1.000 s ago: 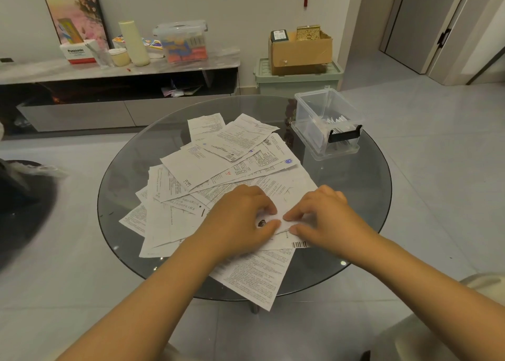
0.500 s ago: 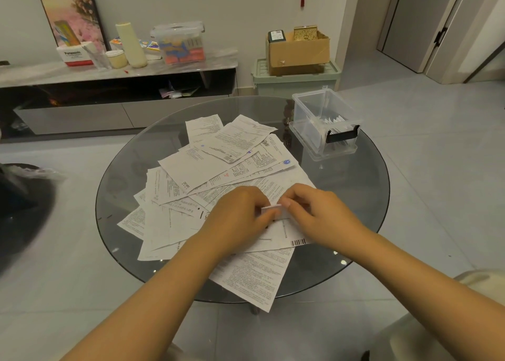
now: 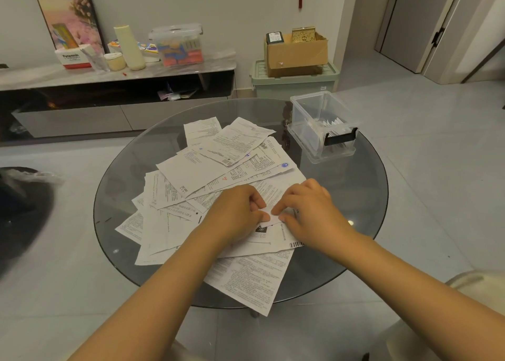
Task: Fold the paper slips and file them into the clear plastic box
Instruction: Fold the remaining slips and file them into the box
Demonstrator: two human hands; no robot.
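the left hand [image 3: 237, 215] and the right hand [image 3: 308, 213] met over the near side of the round smoked-glass table [image 3: 355, 196], their curled fingers and thumbs pinching one small folded white paper slip [image 3: 269, 215] between them, left on its left edge, right on its right. the slip sat just above a loose heap of printed white paper receipts [image 3: 207, 175] spread across the table. the clear plastic box with a black handle [image 3: 322, 127] stood well apart at the far right edge, with folded slips standing inside.

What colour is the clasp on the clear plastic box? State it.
Black, clearest in the head view: clasp on the clear plastic box.
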